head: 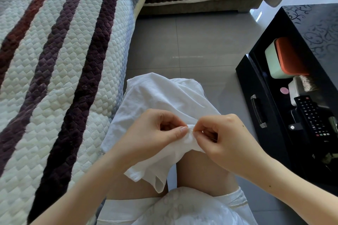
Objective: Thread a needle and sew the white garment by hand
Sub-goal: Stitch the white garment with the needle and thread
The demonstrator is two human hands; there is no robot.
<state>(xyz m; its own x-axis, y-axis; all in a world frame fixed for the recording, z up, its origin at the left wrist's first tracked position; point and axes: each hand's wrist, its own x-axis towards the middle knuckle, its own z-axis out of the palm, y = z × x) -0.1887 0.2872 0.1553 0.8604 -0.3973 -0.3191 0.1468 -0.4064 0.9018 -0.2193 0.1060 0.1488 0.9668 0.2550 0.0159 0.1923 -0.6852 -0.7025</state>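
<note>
The left hand [155, 129] pinches a fold of the garment [164, 100] over the knees; the right hand [225, 137] pinches the needle [191, 130] at that fold.

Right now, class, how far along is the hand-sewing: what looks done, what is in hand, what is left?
Done: threading, presumably, since the needle is already at the white garment. In hand: the left hand pinches a fold of the garment while the right hand pinches the needle against it. Left: the seam itself; no finished stitches can be made out.
</note>
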